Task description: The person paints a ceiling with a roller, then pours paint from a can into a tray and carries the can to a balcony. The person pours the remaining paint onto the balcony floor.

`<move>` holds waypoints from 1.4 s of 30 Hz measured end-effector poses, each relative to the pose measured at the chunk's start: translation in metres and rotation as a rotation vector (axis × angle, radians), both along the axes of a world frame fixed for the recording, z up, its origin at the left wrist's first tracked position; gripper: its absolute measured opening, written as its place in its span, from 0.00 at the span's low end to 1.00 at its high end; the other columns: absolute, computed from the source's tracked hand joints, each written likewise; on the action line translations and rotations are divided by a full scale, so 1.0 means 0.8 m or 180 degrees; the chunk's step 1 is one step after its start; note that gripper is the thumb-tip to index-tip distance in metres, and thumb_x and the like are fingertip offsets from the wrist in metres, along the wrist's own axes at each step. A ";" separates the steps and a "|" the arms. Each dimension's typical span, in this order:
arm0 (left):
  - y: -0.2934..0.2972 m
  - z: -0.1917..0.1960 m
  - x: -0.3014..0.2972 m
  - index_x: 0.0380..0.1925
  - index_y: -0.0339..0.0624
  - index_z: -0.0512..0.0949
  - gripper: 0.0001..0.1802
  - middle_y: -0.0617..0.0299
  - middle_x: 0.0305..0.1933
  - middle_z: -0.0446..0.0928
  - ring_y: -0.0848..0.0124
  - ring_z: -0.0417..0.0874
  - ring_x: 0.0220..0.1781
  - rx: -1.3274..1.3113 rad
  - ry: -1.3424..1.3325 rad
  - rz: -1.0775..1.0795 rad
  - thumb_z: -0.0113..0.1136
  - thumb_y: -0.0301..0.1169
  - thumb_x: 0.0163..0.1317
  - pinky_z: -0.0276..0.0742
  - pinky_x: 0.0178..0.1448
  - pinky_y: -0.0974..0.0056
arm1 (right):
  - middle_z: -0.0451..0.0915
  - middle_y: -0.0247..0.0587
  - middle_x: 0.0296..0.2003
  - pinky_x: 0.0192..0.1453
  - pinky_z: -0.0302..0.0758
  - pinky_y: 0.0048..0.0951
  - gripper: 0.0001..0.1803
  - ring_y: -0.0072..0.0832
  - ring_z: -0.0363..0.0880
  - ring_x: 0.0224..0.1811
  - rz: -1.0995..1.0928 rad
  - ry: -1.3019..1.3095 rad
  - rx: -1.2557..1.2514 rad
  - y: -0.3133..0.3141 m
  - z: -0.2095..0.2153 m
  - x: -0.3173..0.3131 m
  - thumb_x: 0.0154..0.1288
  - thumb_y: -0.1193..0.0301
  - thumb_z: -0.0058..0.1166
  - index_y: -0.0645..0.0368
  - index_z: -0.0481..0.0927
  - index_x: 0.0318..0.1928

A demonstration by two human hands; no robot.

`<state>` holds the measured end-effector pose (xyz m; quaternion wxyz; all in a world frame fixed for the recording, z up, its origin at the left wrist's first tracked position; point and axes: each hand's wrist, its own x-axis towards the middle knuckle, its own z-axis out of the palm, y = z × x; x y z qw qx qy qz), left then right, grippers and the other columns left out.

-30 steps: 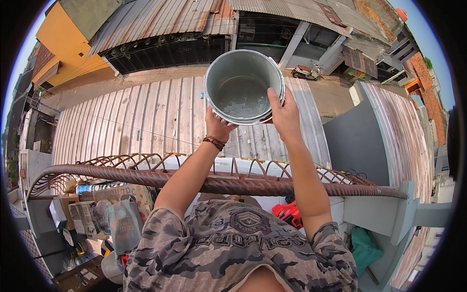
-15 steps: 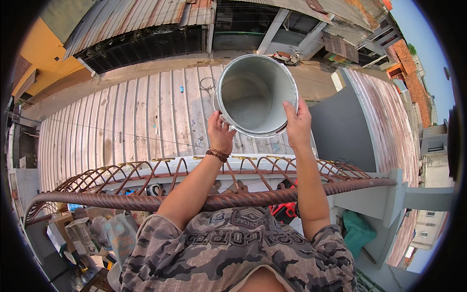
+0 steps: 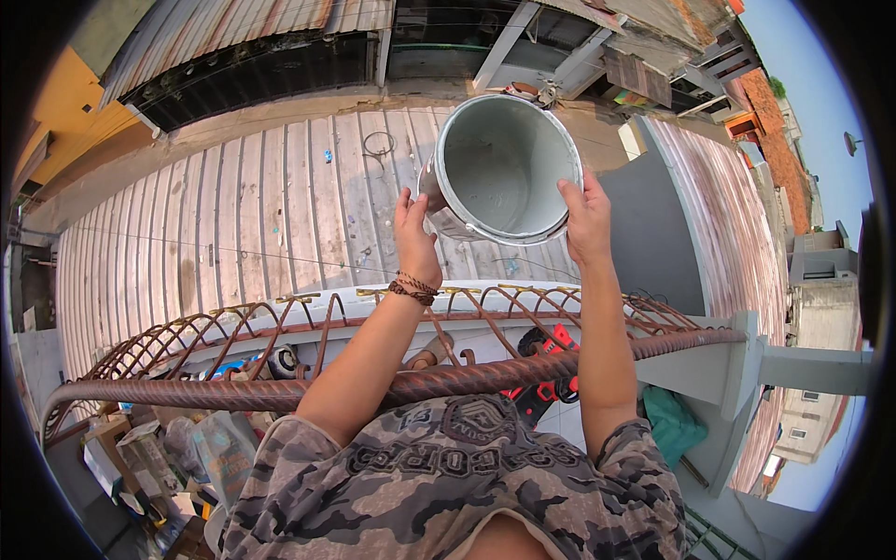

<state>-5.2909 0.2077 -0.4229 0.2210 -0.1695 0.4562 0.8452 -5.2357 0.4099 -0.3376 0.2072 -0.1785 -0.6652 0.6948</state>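
A grey-white bucket (image 3: 511,177) is held out beyond the balcony railing, its open mouth tilted toward me. Inside, its walls look smeared with grey and I see no load in it. My right hand (image 3: 587,222) grips the bucket's rim at the right, thumb over the edge. At the left, my left hand (image 3: 416,245) presses against the bucket's outer wall with raised fingers; part of its hold is hidden behind the bucket. A braided brown bracelet (image 3: 413,287) circles my left wrist. Both forearms reach over the rusty twisted rail (image 3: 448,385).
Curved metal bars (image 3: 327,327) form the railing. Below lies a ribbed metal roof (image 3: 261,205), with a wire ring (image 3: 378,144) on it. Boxes and bags (image 3: 224,443) crowd the lower left; a red and black object (image 3: 558,350) and a green cloth (image 3: 672,425) sit at the right.
The bucket has shifted slightly right and up in view, and its tilt has changed, showing more of its left outer side. My left fingers now point further up along that side.
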 end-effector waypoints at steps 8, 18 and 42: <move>-0.050 0.048 -0.016 0.66 0.40 0.59 0.31 0.48 0.68 0.59 0.56 0.59 0.71 -0.0414 0.0257 0.0421 0.49 0.38 0.65 0.59 0.66 0.49 | 0.79 0.36 0.40 0.45 0.73 0.23 0.20 0.20 0.76 0.38 -0.0485 -0.0078 -0.0119 0.062 -0.015 -0.008 0.58 0.81 0.45 0.68 0.73 0.53; -0.075 0.030 -0.042 0.56 0.36 0.71 0.22 0.64 0.42 0.74 0.76 0.73 0.40 -0.0933 0.0573 0.0676 0.57 0.29 0.62 0.69 0.41 0.69 | 0.76 0.36 0.32 0.25 0.79 0.33 0.20 0.25 0.77 0.28 -0.0914 -0.0145 -0.0339 0.071 -0.062 -0.037 0.51 0.81 0.44 0.64 0.74 0.48; -0.078 0.033 -0.031 0.26 0.36 0.76 0.09 0.47 0.24 0.78 0.50 0.82 0.31 -0.3894 0.2308 -0.2089 0.58 0.33 0.51 0.77 0.38 0.52 | 0.80 0.34 0.36 0.42 0.71 0.22 0.20 0.19 0.75 0.35 -0.0891 -0.0386 0.0612 0.118 -0.072 -0.097 0.58 0.80 0.44 0.65 0.76 0.52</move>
